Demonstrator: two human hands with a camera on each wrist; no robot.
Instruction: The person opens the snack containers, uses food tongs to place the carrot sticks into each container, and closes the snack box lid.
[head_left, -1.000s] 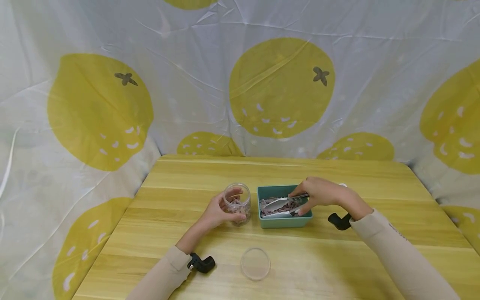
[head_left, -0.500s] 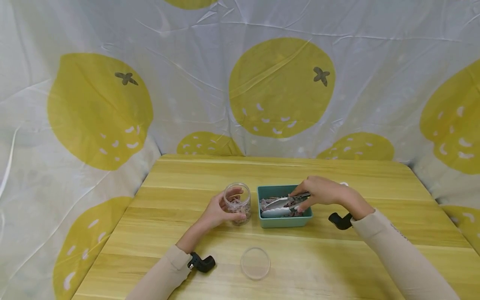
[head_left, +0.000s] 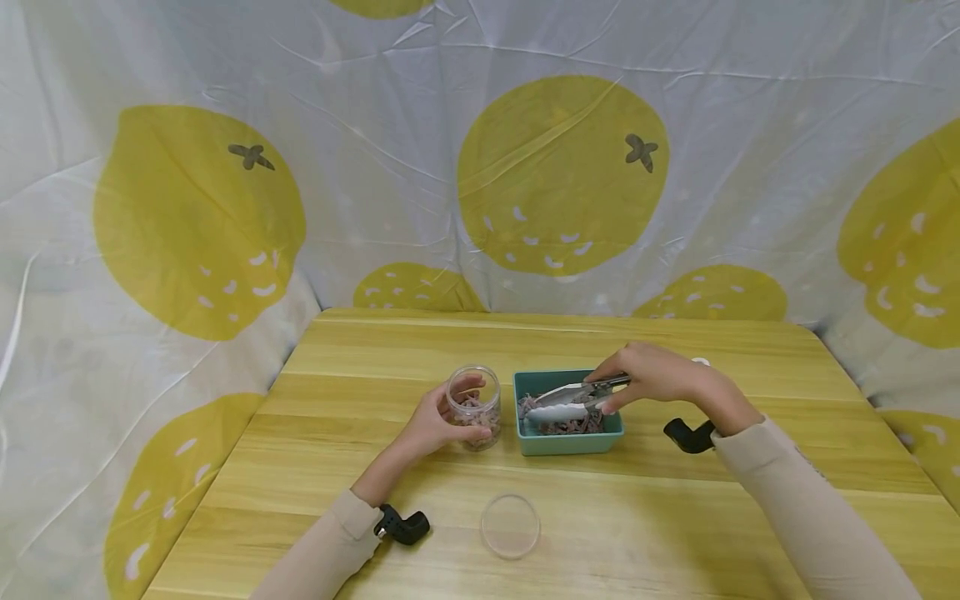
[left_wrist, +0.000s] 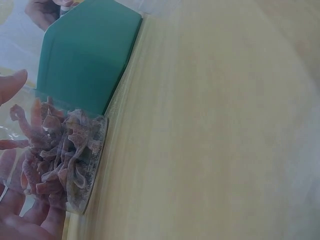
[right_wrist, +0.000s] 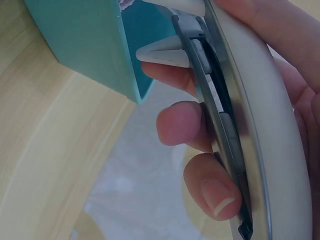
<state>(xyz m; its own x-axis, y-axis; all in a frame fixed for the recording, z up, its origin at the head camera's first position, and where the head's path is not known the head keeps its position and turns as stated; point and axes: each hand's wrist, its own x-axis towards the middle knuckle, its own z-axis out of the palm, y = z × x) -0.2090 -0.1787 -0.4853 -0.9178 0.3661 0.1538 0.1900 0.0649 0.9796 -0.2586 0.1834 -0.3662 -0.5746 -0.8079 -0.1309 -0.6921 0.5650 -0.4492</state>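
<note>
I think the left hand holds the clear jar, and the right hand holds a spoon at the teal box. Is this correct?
Not quite: the right hand holds tongs, not a spoon, as the head view shows. The rest is right.

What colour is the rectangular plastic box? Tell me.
The rectangular plastic box is teal, best seen in the head view.

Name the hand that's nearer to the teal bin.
Right. The right hand is over the right edge of the teal bin, holding tongs; the left hand grips the clear jar, to the bin's left and apart from it.
</note>
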